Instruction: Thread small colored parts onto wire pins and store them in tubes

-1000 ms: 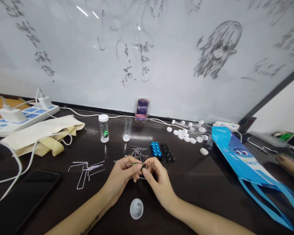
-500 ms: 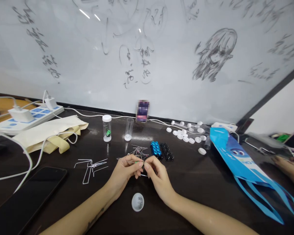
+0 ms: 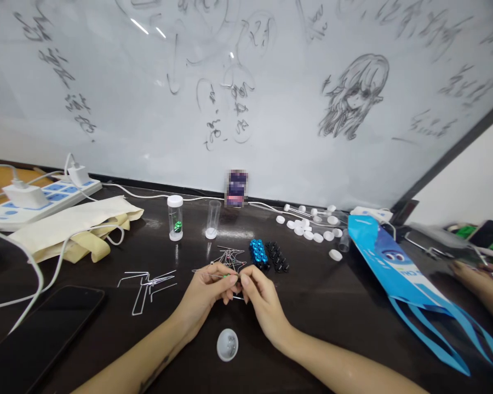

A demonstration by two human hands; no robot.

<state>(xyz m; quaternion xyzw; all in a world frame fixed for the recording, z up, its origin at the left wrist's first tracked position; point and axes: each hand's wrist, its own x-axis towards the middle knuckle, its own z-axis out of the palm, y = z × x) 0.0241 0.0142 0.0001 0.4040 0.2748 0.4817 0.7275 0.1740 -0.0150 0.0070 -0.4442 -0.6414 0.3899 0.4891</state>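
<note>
My left hand (image 3: 203,291) is closed, its fingertips pinching a small shiny green piece (image 3: 225,277). A thin metal rod (image 3: 213,274) runs out leftward from the same fingers. My right hand (image 3: 265,301) meets it fingertip to fingertip, closed in a pinch; what lies between its thumb and finger is mostly hidden. Below the fingers a short silver rod end (image 3: 238,297) shows. Just beyond the hands lie a pile of thin metal rods (image 3: 230,256), blue metal pieces (image 3: 258,253) in rows and black pieces (image 3: 277,257). Nearer me stands a small white cup (image 3: 227,345) with tiny metal bits.
Hex keys (image 3: 148,280) lie left of my hands, beside a dark phone (image 3: 53,323). Behind stand a capped clear tube (image 3: 175,218) and an uncapped one (image 3: 213,219). White caps (image 3: 308,230) and a blue bag (image 3: 378,257) are right. Another person's hand (image 3: 476,279) is far right.
The whole view has shifted slightly, so the table things appear a little lower and further left. Both hands keep their pinch together, with little visible change.
</note>
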